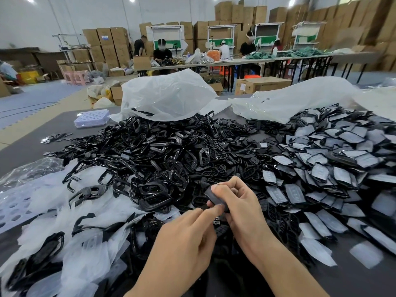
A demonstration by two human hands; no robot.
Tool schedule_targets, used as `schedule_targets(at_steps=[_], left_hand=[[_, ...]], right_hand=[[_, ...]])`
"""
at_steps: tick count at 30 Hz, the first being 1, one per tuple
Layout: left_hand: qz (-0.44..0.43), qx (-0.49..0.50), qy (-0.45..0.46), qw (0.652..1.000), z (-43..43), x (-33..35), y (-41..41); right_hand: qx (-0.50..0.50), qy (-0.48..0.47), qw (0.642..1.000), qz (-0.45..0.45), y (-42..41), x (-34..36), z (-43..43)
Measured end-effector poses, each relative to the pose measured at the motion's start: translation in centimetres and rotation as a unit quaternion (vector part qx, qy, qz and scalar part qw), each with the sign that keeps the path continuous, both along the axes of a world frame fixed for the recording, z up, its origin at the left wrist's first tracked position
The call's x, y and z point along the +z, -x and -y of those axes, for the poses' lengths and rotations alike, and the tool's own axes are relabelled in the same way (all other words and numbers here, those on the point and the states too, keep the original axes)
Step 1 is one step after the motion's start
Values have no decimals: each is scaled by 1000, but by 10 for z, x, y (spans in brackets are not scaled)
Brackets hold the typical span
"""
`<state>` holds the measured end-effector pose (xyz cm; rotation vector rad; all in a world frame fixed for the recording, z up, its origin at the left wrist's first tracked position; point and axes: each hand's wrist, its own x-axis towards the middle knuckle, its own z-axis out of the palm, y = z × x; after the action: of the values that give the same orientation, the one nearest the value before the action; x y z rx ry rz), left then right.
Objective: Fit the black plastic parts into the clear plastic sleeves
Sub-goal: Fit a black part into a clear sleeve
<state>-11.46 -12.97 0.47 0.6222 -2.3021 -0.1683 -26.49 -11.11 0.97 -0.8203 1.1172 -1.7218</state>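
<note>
My right hand (pixel 237 207) grips a small black plastic part (pixel 215 197) just above the table, fingers curled round it. My left hand (pixel 188 232) reaches in from below, its extended fingertip touching the lower end of that part; its other fingers are curled. A large heap of loose black plastic frames and inserts (pixel 162 153) fills the table's middle. Clear plastic sleeves (pixel 70 239) lie in a loose pile at the front left, some with black parts in them. To the right spreads a pile of sleeved black parts (pixel 334 168).
Two big crumpled plastic bags (pixel 169 95) lie behind the heaps. A clear perforated tray (pixel 92 118) sits at the back left, another tray (pixel 12 209) at the left edge. Small metal discs (pixel 56 138) lie scattered nearby. People work at long tables among stacked cartons beyond.
</note>
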Motion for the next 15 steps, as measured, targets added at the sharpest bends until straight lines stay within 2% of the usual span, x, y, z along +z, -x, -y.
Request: schedule_targets(at_steps=[8, 12, 15], left_hand=[[7, -36, -31, 999, -8, 3, 3], [-17, 1, -49, 999, -3, 7, -3], [18, 26, -28, 999, 3, 6, -9]], right_hand=[[3, 14, 1000, 26, 0, 4, 1], [-15, -3, 1000, -11, 0, 3, 1], [-21, -6, 998, -57, -1, 2, 1]])
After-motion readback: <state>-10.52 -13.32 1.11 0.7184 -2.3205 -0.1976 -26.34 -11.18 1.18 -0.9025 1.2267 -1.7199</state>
